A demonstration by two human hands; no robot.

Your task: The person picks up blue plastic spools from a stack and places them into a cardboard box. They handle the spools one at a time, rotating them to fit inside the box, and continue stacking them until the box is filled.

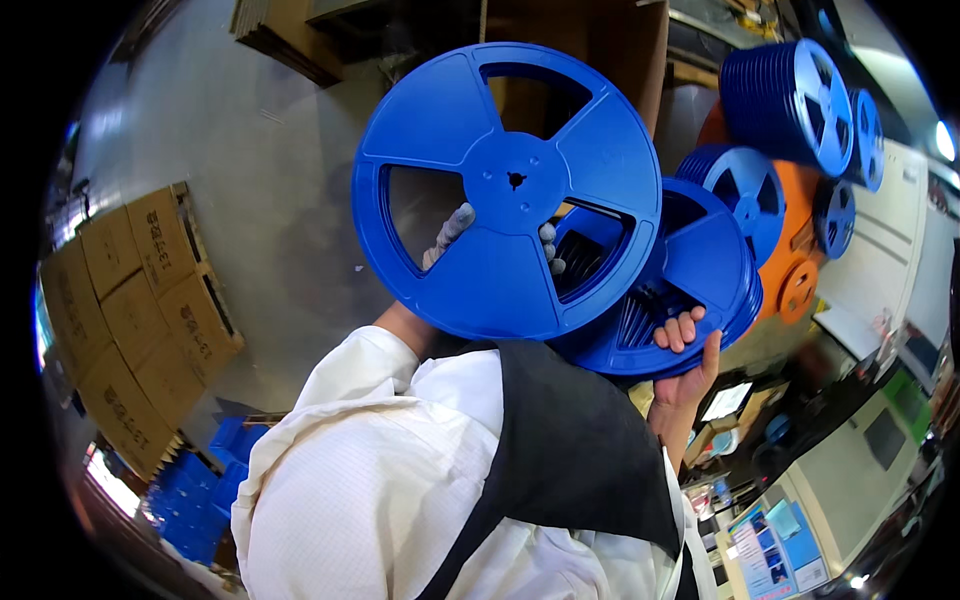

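A large blue plastic reel point(490, 275) with three wide openings faces up in front of my chest. My left hand point(450, 233) grips it from behind; a covered thumb shows through one opening and covered fingertips through another. The palm is hidden behind the reel. Partly under it, to the right, leans a tilted stack of like blue reels point(708, 265). My right hand point(687, 355) is closed on the near rim of this stack, its fingers hooked into an opening and its thumb outside the edge.
More blue reels point(745, 200) stand on the right beside an orange surface point(785, 215), with a long row of reels point(790, 100) farther back. An open cardboard box point(620, 60) is beyond the front reel. Stacked cartons point(140, 310) and blue bins point(195, 500) stand left.
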